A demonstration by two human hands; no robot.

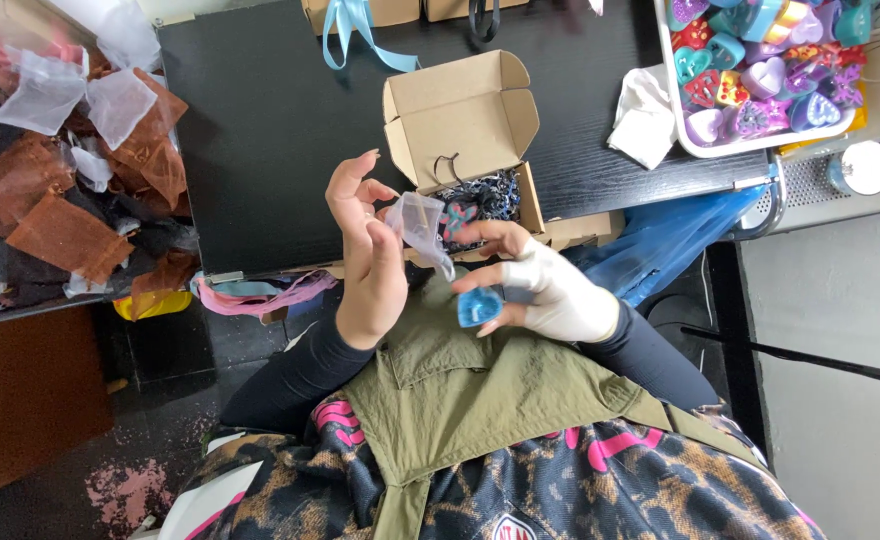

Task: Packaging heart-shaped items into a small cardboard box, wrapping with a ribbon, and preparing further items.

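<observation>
The left hand (365,255) is held up in front of the person's chest, and its fingertips pinch the edge of a small see-through mesh bag (422,226). The bag hangs between the two hands. The right hand (540,285) is just beside it, with a pale wrap over its palm. Its thumb and fingers hold a small shiny blue heart-shaped box (480,306) close to the green apron (470,385). The bag and the blue box are near each other but not touching. Just past both hands sits an open cardboard box (465,125) on the black surface (270,130), with dark paper shreds (490,195) inside. Far off beyond the right hand is a white tray (682,125) full of bright heart-shaped boxes in purple, red and teal, and a white cloth (642,118) lies next to it. Far off beyond the left hand is a heap of brown, white and black mesh bags (60,190).
</observation>
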